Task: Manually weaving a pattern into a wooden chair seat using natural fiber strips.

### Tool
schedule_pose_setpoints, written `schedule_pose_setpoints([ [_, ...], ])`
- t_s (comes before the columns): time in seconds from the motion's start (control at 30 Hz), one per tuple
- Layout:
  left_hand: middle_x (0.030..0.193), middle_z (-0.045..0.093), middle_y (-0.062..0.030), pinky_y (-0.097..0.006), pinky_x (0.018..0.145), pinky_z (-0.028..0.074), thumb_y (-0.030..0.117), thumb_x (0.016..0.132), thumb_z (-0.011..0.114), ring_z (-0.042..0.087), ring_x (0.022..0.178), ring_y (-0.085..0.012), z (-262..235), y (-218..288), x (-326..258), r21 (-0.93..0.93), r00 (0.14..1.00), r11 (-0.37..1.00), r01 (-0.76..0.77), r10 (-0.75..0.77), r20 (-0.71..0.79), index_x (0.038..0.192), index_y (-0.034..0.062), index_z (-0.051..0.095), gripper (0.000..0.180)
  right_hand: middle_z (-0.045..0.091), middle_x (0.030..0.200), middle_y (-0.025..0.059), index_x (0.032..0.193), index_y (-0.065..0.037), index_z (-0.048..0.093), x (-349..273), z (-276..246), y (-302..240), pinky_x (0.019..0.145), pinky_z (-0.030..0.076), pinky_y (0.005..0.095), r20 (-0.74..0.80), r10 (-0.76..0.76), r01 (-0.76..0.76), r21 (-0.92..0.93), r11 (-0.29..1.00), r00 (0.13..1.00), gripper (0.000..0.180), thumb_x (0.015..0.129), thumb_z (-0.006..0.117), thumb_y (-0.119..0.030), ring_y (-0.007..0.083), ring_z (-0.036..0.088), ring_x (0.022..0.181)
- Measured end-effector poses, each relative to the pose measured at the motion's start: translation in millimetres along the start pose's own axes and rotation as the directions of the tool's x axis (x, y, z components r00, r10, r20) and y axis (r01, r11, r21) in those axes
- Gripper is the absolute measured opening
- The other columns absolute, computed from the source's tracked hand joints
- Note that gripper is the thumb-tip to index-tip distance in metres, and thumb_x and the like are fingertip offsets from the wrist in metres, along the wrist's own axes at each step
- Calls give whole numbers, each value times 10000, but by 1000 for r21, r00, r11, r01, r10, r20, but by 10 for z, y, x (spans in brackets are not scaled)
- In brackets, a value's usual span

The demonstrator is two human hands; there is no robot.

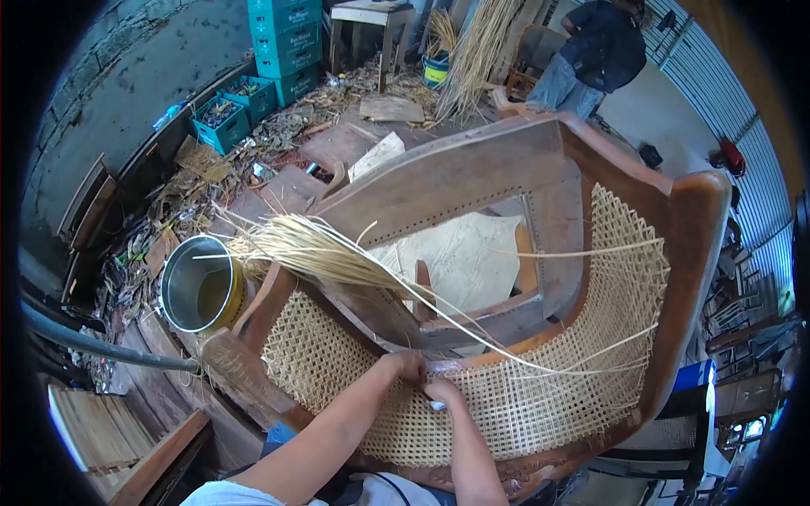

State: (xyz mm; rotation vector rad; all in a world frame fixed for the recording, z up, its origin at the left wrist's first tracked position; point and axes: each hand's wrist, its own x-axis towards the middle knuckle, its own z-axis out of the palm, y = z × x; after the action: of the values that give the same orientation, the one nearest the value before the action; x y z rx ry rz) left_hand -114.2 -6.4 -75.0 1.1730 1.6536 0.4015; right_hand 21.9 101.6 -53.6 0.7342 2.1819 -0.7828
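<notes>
Both of my hands are together at the inner edge of the woven cane panel on a brown wooden chair frame. My left hand is closed, fingers down at the frame's inner rail; whatever it grips is hidden. Close against it, my right hand is also closed, with a small white piece showing at its fingers that I cannot identify. A bundle of pale cane strands lies across the frame beyond my hands. Long loose strands run from near it over the weave to the right.
A metal bucket with liquid stands left of the chair. Scraps and debris cover the ground there, with teal crates behind. A person is at the back right. A grey pipe juts in from the left.
</notes>
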Motion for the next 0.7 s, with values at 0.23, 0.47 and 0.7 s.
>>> schedule_pose_setpoints([
  [0.23,931,722,-98,-389,763,542,295,695,725,683,874,-281,-77,70,-76,68,995,998,-14,21,-101,953,176,750,285,685,974,232,1006,17,653,-472,-51,-50,836,501,455,-297,104,-4,320,947,949,473,848,641,-429,360,667,929],
  [0.47,1051,699,-139,-393,888,513,321,765,613,653,1023,-309,15,49,-65,228,991,974,-10,41,-128,1050,138,717,355,676,924,260,972,8,660,-726,73,-429,833,508,498,-410,14,-4,25,1000,912,240,847,608,-190,421,655,901],
  [0.7,1037,694,-147,-400,852,520,283,783,602,658,973,-328,25,80,-153,183,990,982,-54,76,-118,1033,148,720,307,663,885,296,883,54,689,-637,229,-410,789,517,514,-422,40,-15,61,998,906,269,835,601,-195,455,653,859],
])
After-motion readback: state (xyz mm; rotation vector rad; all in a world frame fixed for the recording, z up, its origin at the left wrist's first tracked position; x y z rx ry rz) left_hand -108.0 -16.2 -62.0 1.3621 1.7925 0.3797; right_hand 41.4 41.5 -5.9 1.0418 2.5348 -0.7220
